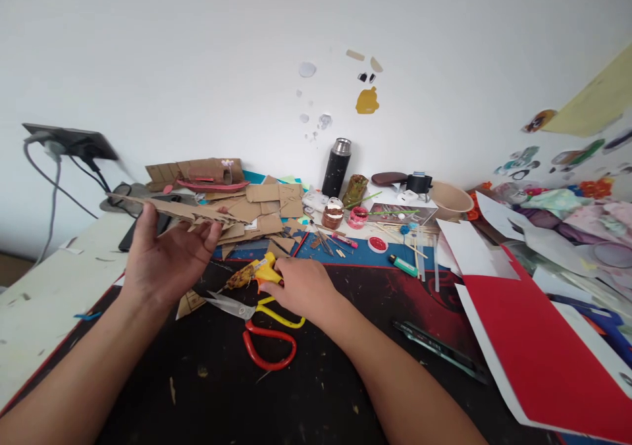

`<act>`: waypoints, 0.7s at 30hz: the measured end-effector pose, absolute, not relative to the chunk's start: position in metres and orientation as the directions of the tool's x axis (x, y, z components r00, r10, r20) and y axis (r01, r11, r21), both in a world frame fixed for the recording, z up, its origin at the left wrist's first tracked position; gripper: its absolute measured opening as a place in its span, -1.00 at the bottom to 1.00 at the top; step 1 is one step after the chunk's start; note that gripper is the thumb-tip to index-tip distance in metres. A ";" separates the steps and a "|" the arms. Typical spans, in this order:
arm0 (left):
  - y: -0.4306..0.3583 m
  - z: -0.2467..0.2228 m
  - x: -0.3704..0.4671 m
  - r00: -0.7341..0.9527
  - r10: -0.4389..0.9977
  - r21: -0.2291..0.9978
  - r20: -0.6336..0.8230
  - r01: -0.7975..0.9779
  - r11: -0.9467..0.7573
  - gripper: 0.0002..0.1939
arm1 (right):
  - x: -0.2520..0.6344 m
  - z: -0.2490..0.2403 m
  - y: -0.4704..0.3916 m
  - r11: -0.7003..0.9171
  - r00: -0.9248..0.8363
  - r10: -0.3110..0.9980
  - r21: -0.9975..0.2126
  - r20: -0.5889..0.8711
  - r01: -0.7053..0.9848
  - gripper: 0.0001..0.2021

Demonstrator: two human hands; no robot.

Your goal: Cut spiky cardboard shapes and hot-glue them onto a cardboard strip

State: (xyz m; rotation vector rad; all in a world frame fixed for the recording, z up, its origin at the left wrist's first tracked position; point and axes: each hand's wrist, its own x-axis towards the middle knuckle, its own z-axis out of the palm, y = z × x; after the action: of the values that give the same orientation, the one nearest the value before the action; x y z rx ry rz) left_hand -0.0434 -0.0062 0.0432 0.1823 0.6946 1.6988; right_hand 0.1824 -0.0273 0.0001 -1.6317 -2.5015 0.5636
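Note:
My left hand [170, 257], palm up, holds a jagged layered piece of cardboard [172, 211] between thumb and fingers, raised above the mat. My right hand [306, 293] is closed round the handle of a yellow hot glue gun [254, 270], whose stained front points left. Just below it lies a pair of scissors [251, 311] with one red and one yellow handle loop, blades toward the left. A cardboard scrap [190, 303] sits partly under the blade tips.
Cardboard pieces [271, 198] pile up behind my hands. Farther back stand a black thermos [338, 168] and paint jars [333, 213]. A utility knife [439, 349], a green lighter [403, 265] and red card [548, 346] lie to the right. Cables hang from a wall socket [74, 142].

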 end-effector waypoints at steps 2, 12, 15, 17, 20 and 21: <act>-0.006 0.045 -0.043 -0.260 0.930 0.550 -0.261 -0.832 -0.078 -0.40 | 0.182 -0.002 -0.026 0.335 -0.405 0.907 -0.382 -0.116 0.861 -0.63; -0.001 0.049 -0.049 -0.367 0.905 0.549 -0.214 -0.812 -0.199 -0.34 | 0.189 -0.007 -0.015 0.109 -0.272 0.955 -0.708 -0.121 0.698 -0.72; 0.001 0.046 -0.056 -0.367 0.908 0.529 -0.202 -0.821 -0.214 -0.27 | 0.191 -0.012 -0.010 -0.046 -0.252 0.950 -0.879 -0.186 0.475 -0.67; 0.002 0.046 -0.059 -0.374 0.906 0.525 -0.197 -0.821 -0.224 -0.26 | 0.191 -0.016 -0.007 -0.191 -0.296 0.919 -0.950 -0.261 0.245 -0.65; 0.002 0.048 -0.059 -0.390 0.895 0.526 -0.215 -0.819 -0.231 -0.24 | 0.192 -0.018 -0.005 -0.335 -0.396 0.871 -0.941 -0.291 -0.046 -0.54; 0.001 0.049 -0.058 -0.388 0.892 0.525 -0.233 -0.822 -0.220 -0.24 | 0.192 -0.018 -0.006 -0.359 -0.422 0.861 -0.927 -0.284 -0.109 -0.50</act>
State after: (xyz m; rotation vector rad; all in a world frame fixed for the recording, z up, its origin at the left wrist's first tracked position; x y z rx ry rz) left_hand -0.0583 0.0014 0.0494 0.1393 0.6986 1.8437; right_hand 0.1923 -0.0055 -0.0182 -1.0819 -1.1757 1.8517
